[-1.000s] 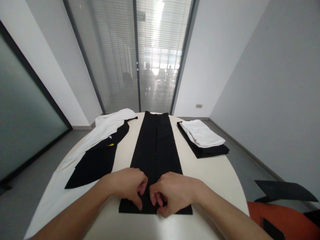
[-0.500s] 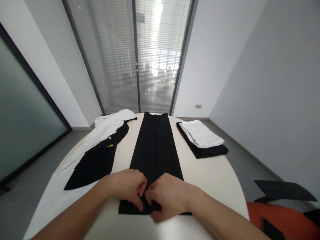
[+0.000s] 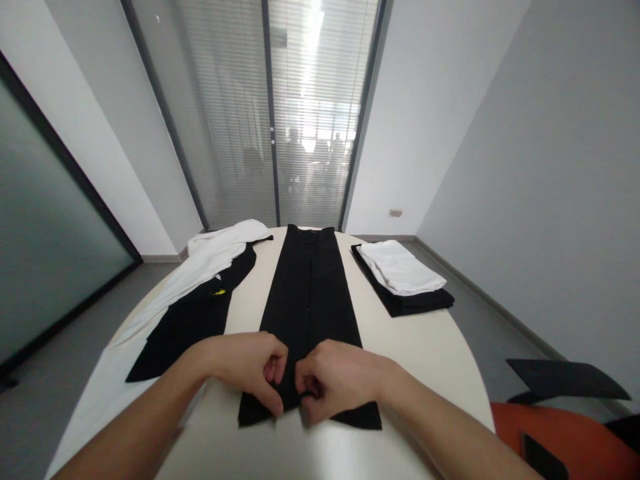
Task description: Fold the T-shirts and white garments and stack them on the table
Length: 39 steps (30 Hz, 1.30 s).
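A pair of black trousers (image 3: 307, 293) lies lengthwise on the white table, waistband at the far end and leg hems towards me. At the hem of the left leg, my left hand (image 3: 253, 368) has its fingers curled and thumb pointing down, closed on the cloth. My right hand (image 3: 340, 380) pinches the inner part of the right leg's hem between thumb and bent fingers. Between the two hands the hem is drawn up a little, while its outer corners stay on the table. The fingers partly cover the cloth in their grip.
Left of the trousers lie a black garment (image 3: 195, 327) with a yellow mark and a white garment (image 3: 210, 260) draped across it. A folded white cloth (image 3: 400, 267) rests on folded black cloth (image 3: 425, 302) at the right. An orange chair (image 3: 545, 433) stands by the round table (image 3: 425, 360).
The inner part of the trouser hems has risen between my hands, so the bottom edge now curves upward. Both hands have shifted slightly up and away from me.
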{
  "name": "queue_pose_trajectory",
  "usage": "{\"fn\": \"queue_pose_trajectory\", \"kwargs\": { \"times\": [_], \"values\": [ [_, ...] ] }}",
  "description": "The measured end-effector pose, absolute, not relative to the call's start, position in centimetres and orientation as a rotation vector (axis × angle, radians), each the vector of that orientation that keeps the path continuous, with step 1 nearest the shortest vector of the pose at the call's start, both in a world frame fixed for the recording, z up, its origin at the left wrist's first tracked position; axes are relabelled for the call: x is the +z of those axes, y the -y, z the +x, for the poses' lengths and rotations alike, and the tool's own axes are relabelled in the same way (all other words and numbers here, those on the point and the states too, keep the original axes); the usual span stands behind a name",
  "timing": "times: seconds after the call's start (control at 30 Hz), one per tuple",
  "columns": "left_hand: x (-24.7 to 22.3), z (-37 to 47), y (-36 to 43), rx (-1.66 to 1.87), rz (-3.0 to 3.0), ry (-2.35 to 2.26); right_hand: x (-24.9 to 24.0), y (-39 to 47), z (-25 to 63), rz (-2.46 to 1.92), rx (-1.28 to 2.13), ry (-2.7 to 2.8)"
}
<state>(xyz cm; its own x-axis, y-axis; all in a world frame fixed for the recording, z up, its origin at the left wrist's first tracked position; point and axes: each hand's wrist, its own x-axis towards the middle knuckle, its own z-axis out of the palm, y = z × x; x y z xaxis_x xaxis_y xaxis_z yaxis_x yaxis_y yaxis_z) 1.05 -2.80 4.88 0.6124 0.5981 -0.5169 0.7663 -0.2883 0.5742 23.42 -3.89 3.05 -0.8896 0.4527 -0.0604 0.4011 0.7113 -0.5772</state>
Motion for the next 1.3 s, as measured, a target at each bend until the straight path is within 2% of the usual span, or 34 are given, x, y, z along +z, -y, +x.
{"fn": "queue_pose_trajectory", "kwargs": {
  "times": [0.17,0.33,0.7,1.03,1.3],
  "values": [
    [5.8,0.1,2.3,-0.063,1.986,-1.024,2.3,1.5,25.2,-0.966,1.365,2.364],
    [5.5,-0.5,1.9,-0.075,2.041,-1.137,1.6,-0.5,26.1,-1.057,1.695,1.99],
    [2.2,1.4,0.1,0.34,2.067,-1.268,0.4,-2.0,26.6,-1.019,1.696,1.924],
    [1.1,1.6,-0.5,0.529,1.961,-1.26,1.1,-2.4,27.8,-1.114,1.65,1.889],
    [0.1,1.5,-0.9,0.65,1.929,-1.286,1.0,-3.1,30.3,-0.912,1.835,1.967]
  ]
}}
